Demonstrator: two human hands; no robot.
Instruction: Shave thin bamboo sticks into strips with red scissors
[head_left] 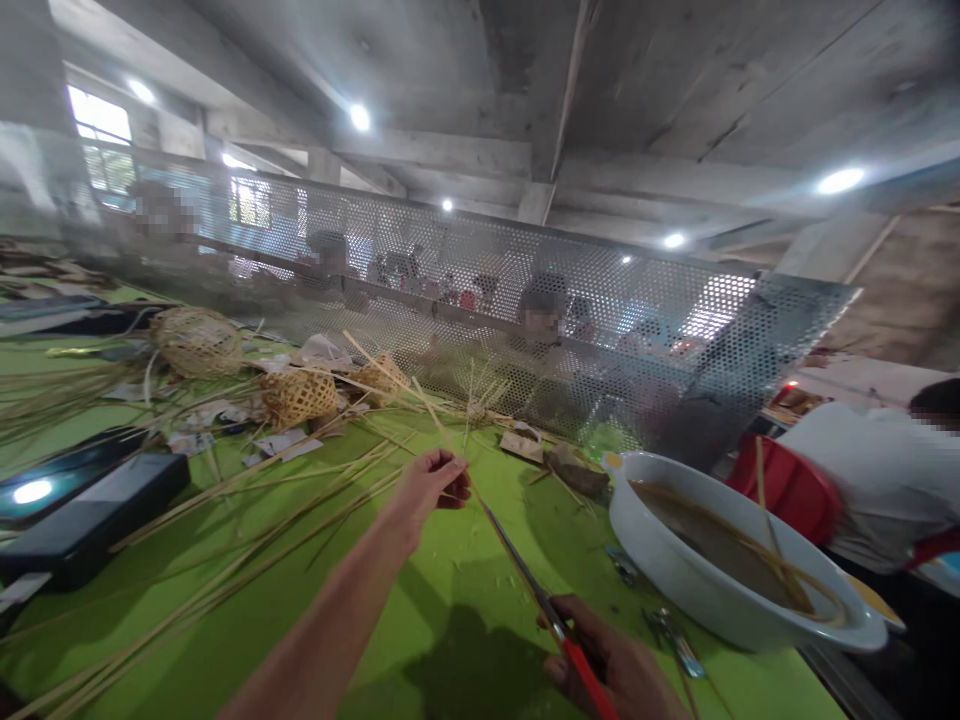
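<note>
My left hand (429,484) reaches out over the green table (225,620) and pinches a thin bamboo strip (390,382) that slants up toward the back. My right hand (619,665), low at the front, is closed round red-handled scissors (536,600). Their long blades point up along the strip toward my left hand.
Several loose bamboo strips (247,510) lie across the table. Small woven baskets (300,396) stand at the back left by a perforated metal screen (525,300). A white basin (720,560) of brown water sits at the right. A dark box (82,515) lies left. A person in white (877,470) sits right.
</note>
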